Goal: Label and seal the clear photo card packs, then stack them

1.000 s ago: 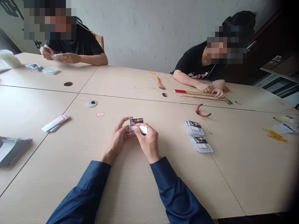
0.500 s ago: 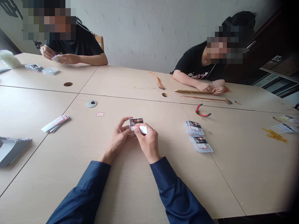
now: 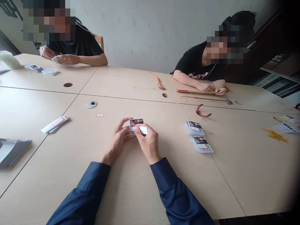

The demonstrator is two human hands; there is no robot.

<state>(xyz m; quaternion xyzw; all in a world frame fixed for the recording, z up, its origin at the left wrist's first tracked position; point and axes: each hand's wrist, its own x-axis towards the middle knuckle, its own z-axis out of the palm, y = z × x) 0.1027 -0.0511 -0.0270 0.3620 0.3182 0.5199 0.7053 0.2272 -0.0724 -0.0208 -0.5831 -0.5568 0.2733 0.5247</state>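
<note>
My left hand grips a small flat plastic pack with a black printed card by its left side. Thumb and fingers of my right hand pinch a white label strip with a red-edged end, which lies across the lower part of the pack. Fingertips hide much of the pack's lower edge. To the right sit two fanned stacks of similar packs, a far stack and a near stack, each top pack bearing a red-bordered label.
Folded label strips, a loose red-bordered label and a pile of white paper lie leftward. Red-handled pliers rest in a table hole. Yellow strips lie far right. Two co-workers sit opposite, handling packs and orange cords.
My hands, the pack and the label strip have hardly moved. Across the table, the long thin piece under the right co-worker's hands now shows a red face.
</note>
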